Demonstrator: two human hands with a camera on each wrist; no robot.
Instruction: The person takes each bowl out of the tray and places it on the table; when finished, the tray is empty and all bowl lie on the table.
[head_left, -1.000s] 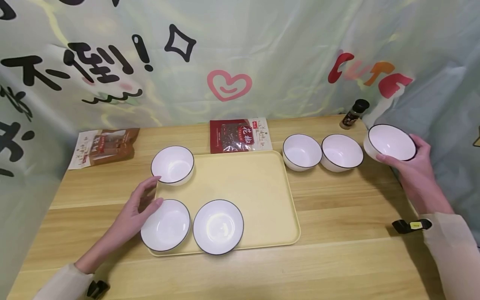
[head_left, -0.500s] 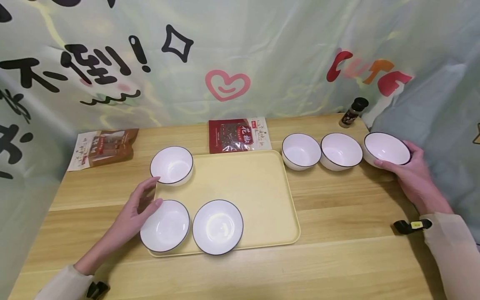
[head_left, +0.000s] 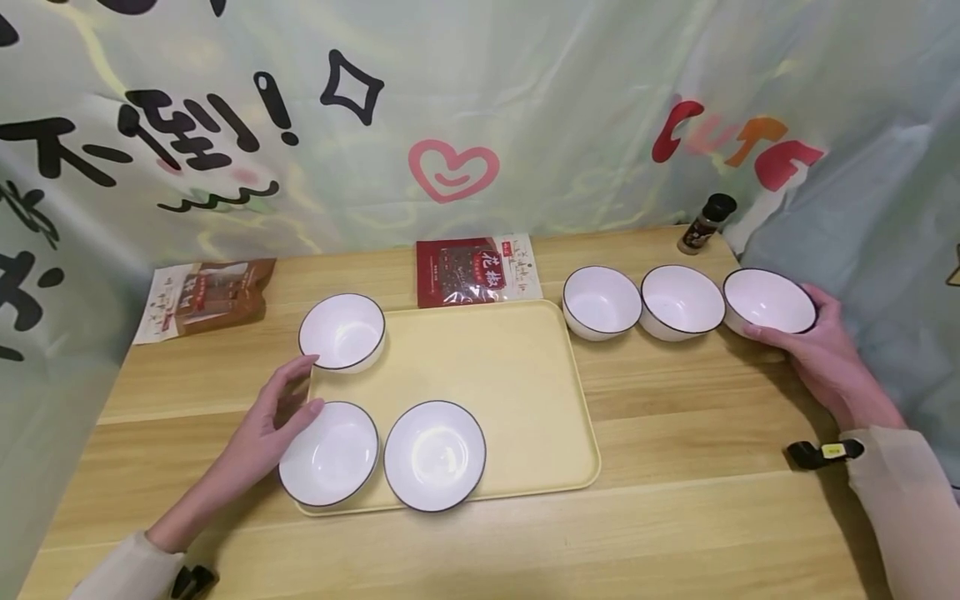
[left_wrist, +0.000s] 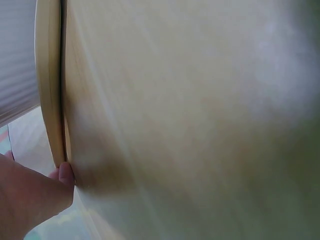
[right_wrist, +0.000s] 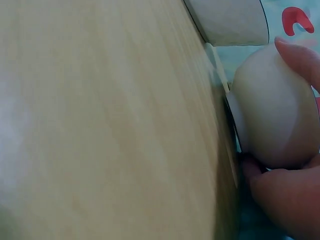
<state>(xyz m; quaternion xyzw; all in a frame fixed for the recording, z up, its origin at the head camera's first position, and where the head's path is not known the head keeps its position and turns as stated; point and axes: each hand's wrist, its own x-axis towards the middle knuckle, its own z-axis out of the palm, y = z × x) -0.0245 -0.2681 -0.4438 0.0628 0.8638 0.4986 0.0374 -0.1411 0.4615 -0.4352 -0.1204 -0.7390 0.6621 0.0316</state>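
In the head view, my right hand (head_left: 832,362) grips a white bowl (head_left: 768,300) with a dark rim at the table's right edge, thumb on the near side and fingers round the far side. The right wrist view shows this bowl (right_wrist: 275,110) low at the tabletop. Two matching bowls, a middle one (head_left: 682,302) and a left one (head_left: 602,302), complete the row. My left hand (head_left: 266,421) rests at the left edge of a yellow tray (head_left: 517,392), thumb by the near-left bowl (head_left: 328,454) and fingertips at the far-left bowl (head_left: 342,332). A third bowl (head_left: 435,456) sits at the tray's front edge.
A red and white spice packet (head_left: 478,271) lies behind the tray, and a brown packet (head_left: 206,297) at the back left. A black-capped seasoning bottle (head_left: 707,223) stands at the back right. A printed curtain (head_left: 570,100) borders the table (head_left: 675,533).
My right hand has lowered the bowl and brought it a little left, beside the other two. My left hand stays in place; the head view has shifted slightly.
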